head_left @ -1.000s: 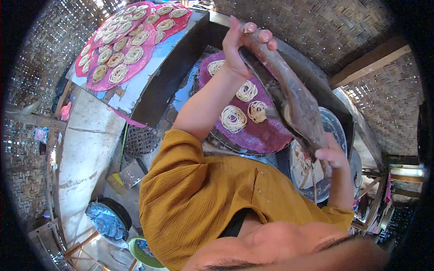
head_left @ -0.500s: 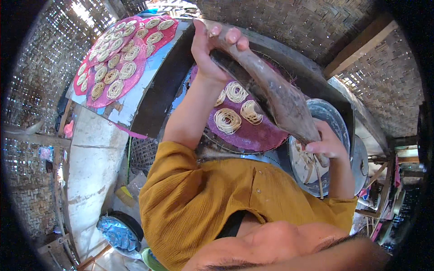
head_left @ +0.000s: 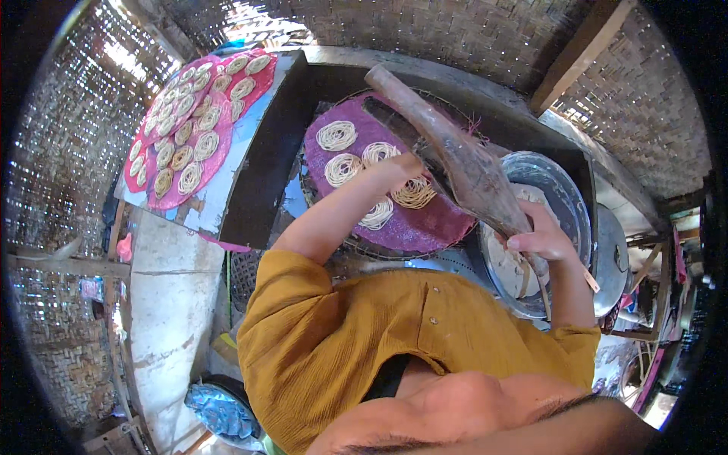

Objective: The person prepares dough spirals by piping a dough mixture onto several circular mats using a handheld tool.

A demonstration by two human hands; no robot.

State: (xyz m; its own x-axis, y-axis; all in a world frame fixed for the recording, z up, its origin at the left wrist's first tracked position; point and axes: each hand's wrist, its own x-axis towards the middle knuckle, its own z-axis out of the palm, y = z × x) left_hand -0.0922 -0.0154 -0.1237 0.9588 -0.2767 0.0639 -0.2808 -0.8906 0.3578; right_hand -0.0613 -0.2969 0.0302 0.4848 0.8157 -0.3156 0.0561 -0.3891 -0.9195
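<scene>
A long two-armed wooden press slants over a round purple cloth mat. My right hand is wrapped round the press's lower end, above a basin. At the press's middle, my left hand reaches in low over the mat, its fingers hidden by the wood. Beside that hand lies a pale noodle coil, partly covered. Several other noodle coils rest on the mat. The upper wooden arm stands apart from the darker arm beneath it.
The metal basin at right holds pale dough and a thin stick. Far left, red and pink cloths full of noodle coils lie on a board. A dark wooden trough wall and woven walls surround the mat.
My left hand has let go of the press's upper end and moved down to its middle. The two wooden arms have spread apart. Another coil shows on the mat.
</scene>
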